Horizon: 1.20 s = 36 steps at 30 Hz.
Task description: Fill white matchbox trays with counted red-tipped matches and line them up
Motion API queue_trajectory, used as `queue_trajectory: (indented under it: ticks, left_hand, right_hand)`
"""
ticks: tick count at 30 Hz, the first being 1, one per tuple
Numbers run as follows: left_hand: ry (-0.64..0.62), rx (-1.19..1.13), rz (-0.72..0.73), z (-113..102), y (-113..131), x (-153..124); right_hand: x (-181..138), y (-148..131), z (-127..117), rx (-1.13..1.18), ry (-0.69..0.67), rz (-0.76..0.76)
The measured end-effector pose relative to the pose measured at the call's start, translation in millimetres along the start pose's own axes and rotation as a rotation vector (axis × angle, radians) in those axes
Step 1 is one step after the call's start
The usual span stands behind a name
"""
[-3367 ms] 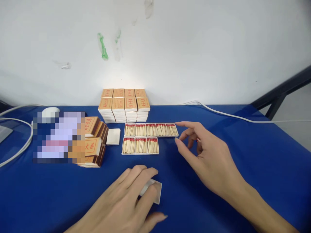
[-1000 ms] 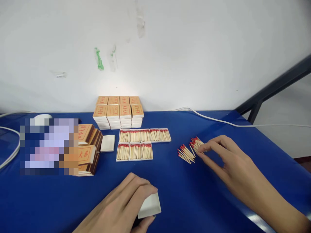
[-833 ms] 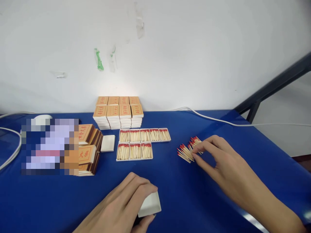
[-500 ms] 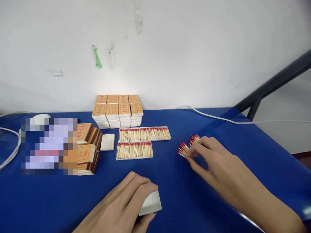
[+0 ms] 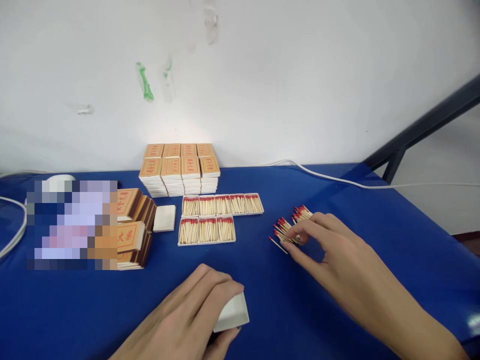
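Near the front of the table my left hand [image 5: 195, 310] grips a white matchbox tray [image 5: 233, 314], tilted with its inside toward me. My right hand [image 5: 333, 250] is at the loose red-tipped matches [image 5: 283, 226], thumb and forefinger closed around some of them; how many is hidden. A single match [image 5: 278, 245] lies apart, just left of the thumb. Another clump of matches [image 5: 301, 213] shows behind the fingers. In the middle of the table, two rows of trays [image 5: 207, 243] hold matches, heads pointing to the back.
Stacked orange matchboxes [image 5: 171, 170] stand against the wall. More matchboxes [image 5: 129, 237] are piled at left, beside a small white block [image 5: 164, 218] and a pixelated patch. A white cable [image 5: 337, 178] runs along the back of the blue table [image 5: 356, 205]. A dark metal bar [image 5: 420, 120] slants at right.
My right thumb has shifted slightly left, and one match now lies separate from the pile. My left hand keeps hold of the tray in nearly the same place.
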<state>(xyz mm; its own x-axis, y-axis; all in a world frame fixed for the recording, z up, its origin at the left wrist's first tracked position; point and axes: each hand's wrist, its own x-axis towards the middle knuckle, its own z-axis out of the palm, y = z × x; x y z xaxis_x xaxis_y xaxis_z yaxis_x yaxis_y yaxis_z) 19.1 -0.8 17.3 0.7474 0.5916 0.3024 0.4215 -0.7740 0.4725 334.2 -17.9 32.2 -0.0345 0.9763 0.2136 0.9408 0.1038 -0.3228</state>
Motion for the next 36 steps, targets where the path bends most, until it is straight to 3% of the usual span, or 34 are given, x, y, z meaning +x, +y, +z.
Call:
queue_trajectory:
  ticks: [9,24,31,36]
  left_hand:
    - [0.007,0.021,0.011,-1,2,0]
    - [0.031,0.029,0.021,-1,1,1]
    - [0.029,0.049,0.025,1,2,-2]
    - [0.019,0.071,0.029,1,2,0]
  right_hand:
    - [-3,-8,6,0.054,-0.035,-0.022]
    - [-7,-30,21,-0.027,0.082,-0.008]
    - [-9,-21,17,-0.082,0.211,0.014]
    - [-11,-13,20,-0.084,0.197,0.000]
